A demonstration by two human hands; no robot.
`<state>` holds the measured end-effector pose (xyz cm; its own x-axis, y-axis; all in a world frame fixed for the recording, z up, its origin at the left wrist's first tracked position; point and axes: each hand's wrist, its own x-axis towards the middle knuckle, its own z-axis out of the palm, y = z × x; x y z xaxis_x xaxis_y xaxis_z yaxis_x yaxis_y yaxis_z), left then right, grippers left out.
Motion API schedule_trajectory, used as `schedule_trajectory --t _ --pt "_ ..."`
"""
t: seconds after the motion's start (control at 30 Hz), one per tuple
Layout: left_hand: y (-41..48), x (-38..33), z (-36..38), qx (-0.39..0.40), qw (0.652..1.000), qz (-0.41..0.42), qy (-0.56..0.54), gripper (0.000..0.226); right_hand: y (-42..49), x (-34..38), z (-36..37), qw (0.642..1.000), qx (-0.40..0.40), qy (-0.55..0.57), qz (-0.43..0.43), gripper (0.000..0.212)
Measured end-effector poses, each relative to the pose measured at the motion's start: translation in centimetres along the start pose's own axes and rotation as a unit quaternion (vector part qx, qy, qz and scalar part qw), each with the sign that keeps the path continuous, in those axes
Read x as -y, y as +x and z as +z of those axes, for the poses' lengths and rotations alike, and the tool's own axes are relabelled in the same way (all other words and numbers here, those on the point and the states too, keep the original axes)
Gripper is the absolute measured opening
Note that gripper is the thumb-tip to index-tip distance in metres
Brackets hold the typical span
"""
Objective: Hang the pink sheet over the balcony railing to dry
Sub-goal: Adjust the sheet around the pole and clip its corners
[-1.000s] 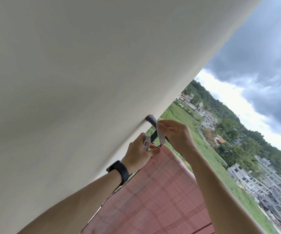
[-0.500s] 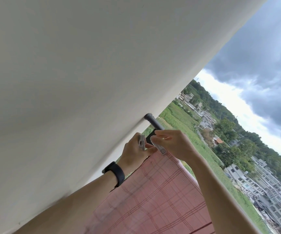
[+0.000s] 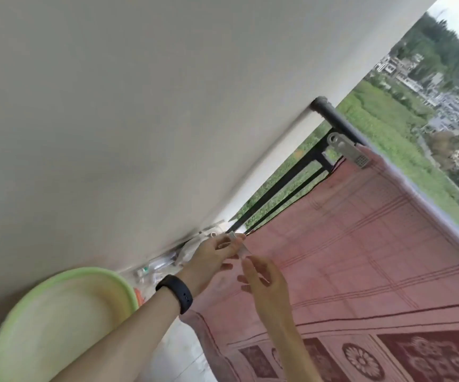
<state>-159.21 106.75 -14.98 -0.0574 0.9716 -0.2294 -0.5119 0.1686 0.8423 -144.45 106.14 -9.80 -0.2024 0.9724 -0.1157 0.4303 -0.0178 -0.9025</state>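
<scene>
The pink checked sheet point(image 3: 360, 244) hangs draped over the dark balcony railing point(image 3: 333, 117), with a patterned border low on the right. A metal clip point(image 3: 346, 151) pinches the sheet's top corner to the rail near the wall. My left hand point(image 3: 211, 257), with a black band on the wrist, holds a second small metal clip point(image 3: 236, 242) in front of the sheet; it is blurred. Just below it, my right hand point(image 3: 264, 277) has its fingers spread, with the fingertips close to that clip.
A white wall point(image 3: 140, 106) fills the left and top. A pale green basin point(image 3: 57, 321) sits at lower left. Bottles and clutter point(image 3: 162, 264) lie at the wall's foot. Beyond the railing lie fields and buildings far below.
Both hands have dropped from the rail end to lower in front of the sheet. A clip now stays on the sheet's corner, and the view has tilted down.
</scene>
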Motion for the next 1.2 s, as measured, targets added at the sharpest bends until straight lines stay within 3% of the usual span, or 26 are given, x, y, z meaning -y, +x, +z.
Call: schedule_trajectory --t 0.17,0.37,0.57,0.73,0.8,0.87,0.97,1.1,1.2 --pt "-1.3 5.9 -2.4 -0.061 0.995 -0.056 0.049 0.030 0.5 -7.4 1.5 0.989 0.000 0.107 0.104 0.029" --pt "-1.3 8.2 -4.0 -0.103 0.988 -0.080 0.084 0.018 1.1 -11.3 2.6 0.988 0.034 0.099 0.117 0.010" --pt "0.8 9.7 -3.6 -0.091 0.982 -0.105 0.125 0.012 3.4 -13.3 2.4 0.985 0.040 0.083 0.147 0.015" --pt "3.5 10.8 -4.6 -0.040 0.982 -0.142 0.115 0.023 4.8 -13.3 3.7 0.990 -0.009 0.010 0.141 0.017" --pt "4.7 11.2 -4.6 -0.025 0.984 -0.143 0.104 0.032 5.2 -13.1 3.7 0.988 0.016 -0.033 0.149 0.018" --pt "6.2 11.3 -5.3 -0.055 0.986 -0.145 0.052 0.032 5.6 -12.7 3.3 0.984 0.038 -0.099 0.143 0.013" --pt "9.2 11.0 -6.0 -0.094 0.983 -0.157 -0.001 0.019 6.8 -11.5 1.2 0.978 -0.022 -0.180 0.099 0.011" --pt "12.9 10.5 -4.9 -0.026 0.987 -0.145 0.065 0.021 8.4 -9.8 -1.2 0.969 -0.069 -0.224 0.083 0.035" --pt "15.6 10.3 -2.8 0.029 0.984 -0.129 0.117 0.023 8.8 -9.7 -1.9 0.950 -0.081 -0.290 0.089 0.035"
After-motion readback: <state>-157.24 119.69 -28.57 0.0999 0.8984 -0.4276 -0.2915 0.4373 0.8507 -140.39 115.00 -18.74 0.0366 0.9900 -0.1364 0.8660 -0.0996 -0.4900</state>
